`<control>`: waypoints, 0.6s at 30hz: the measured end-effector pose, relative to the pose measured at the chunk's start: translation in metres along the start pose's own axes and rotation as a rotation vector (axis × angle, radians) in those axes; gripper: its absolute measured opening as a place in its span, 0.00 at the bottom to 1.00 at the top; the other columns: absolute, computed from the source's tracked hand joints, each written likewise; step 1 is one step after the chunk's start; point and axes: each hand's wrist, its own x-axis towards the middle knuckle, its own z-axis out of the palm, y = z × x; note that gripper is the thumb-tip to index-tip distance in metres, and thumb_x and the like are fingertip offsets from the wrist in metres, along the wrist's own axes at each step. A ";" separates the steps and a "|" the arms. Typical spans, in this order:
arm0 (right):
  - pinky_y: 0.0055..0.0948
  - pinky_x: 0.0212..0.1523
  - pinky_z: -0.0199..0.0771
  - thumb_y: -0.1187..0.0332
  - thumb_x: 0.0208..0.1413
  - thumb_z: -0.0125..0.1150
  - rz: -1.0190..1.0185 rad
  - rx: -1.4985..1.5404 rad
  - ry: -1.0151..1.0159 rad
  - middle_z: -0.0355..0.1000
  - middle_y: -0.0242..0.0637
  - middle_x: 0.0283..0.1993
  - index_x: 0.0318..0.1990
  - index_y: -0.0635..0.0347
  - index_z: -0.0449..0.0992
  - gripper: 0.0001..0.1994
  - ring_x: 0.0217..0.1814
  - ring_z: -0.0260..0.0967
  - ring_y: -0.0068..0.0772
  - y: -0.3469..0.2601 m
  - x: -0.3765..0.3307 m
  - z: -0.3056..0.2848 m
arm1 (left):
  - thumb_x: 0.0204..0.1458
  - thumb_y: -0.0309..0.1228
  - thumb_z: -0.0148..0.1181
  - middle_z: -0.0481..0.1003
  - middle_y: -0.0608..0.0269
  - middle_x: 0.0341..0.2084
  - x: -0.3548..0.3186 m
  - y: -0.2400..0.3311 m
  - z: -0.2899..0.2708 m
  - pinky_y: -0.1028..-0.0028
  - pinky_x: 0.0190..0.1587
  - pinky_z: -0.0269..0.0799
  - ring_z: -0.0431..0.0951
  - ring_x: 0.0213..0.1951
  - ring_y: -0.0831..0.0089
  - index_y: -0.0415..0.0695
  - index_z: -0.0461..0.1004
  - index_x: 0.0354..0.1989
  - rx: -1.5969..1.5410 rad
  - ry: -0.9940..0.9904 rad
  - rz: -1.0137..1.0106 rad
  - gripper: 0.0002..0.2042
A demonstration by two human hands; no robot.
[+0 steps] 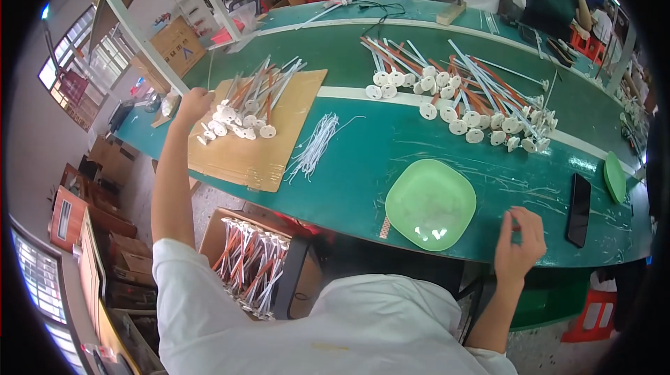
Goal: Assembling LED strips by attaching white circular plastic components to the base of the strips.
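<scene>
My left hand [197, 104] is closed at the left edge of a flat cardboard sheet [259, 173], beside a pale upright post [143, 40]; what its fingers hold, if anything, is hidden. On that cardboard lies a bunch of rods with round white disc ends [227, 115], some clear and some orange. My right hand [520, 241] is raised above the table's near edge, thumb and fingers curled into a loose pinch. Nothing I can name shows in it. It is between a light green square plate [430, 204] and a black phone [578, 209].
White thin strips [317, 148] lie beside the cardboard. Larger heaps of disc-ended rods [481, 106] spread over the back right of the green table [363, 200]. Below, a carton [218, 225] holds many more. A second green dish [614, 177] is far right. Other people sit beyond.
</scene>
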 end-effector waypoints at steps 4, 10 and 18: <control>0.24 0.28 0.73 0.81 0.52 0.62 0.111 0.025 -0.016 0.76 0.42 0.39 0.34 0.66 0.77 0.03 0.36 0.73 0.33 0.015 -0.009 -0.010 | 0.52 0.41 0.50 0.75 0.36 0.46 0.052 -0.105 0.024 0.57 0.54 0.71 0.75 0.52 0.45 0.35 0.79 0.44 0.620 -0.148 0.088 0.22; 0.27 0.28 0.73 0.81 0.52 0.61 0.165 -0.058 -0.040 0.76 0.42 0.36 0.33 0.67 0.76 0.02 0.34 0.73 0.36 0.028 -0.019 -0.011 | 0.55 0.41 0.51 0.79 0.47 0.41 0.007 0.055 0.026 0.55 0.49 0.74 0.78 0.47 0.47 0.42 0.80 0.39 0.458 0.189 -0.032 0.16; 0.27 0.29 0.67 0.77 0.56 0.59 0.360 -0.031 0.089 0.73 0.41 0.36 0.43 0.63 0.74 0.08 0.33 0.70 0.36 0.021 -0.017 0.005 | 0.53 0.42 0.60 0.79 0.48 0.38 -0.015 0.274 0.093 0.57 0.46 0.74 0.79 0.41 0.50 0.41 0.77 0.41 -0.080 0.192 0.774 0.16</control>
